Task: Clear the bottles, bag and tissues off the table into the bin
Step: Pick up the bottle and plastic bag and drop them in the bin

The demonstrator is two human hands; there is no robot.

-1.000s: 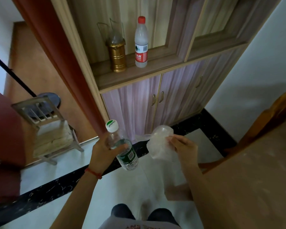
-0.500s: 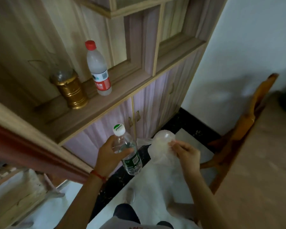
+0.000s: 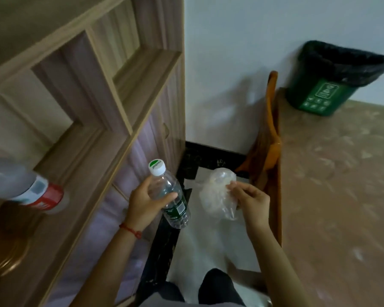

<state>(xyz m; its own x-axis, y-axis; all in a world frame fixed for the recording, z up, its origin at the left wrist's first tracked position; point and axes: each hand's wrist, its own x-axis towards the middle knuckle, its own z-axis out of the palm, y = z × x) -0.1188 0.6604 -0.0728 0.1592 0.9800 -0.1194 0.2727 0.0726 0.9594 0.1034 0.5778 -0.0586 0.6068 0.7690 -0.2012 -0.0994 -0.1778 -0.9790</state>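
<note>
Seen from the head camera, a person is carrying rubbish toward a green bin (image 3: 319, 94) lined with a crinkled black bag, standing well apart on the far corner of a mottled beige table (image 3: 341, 196). The left hand (image 3: 145, 206) is gripping a clear, ribbed plastic bottle (image 3: 171, 196) with a white cap and dark green label; the right hand (image 3: 251, 201) is pinching a thin, crumpled translucent bag (image 3: 217, 193). Both items are hanging above the floor, beside a wooden cabinet (image 3: 98, 107). Judging by this, the next move is calling for a reach across the table to drop them in.
</note>
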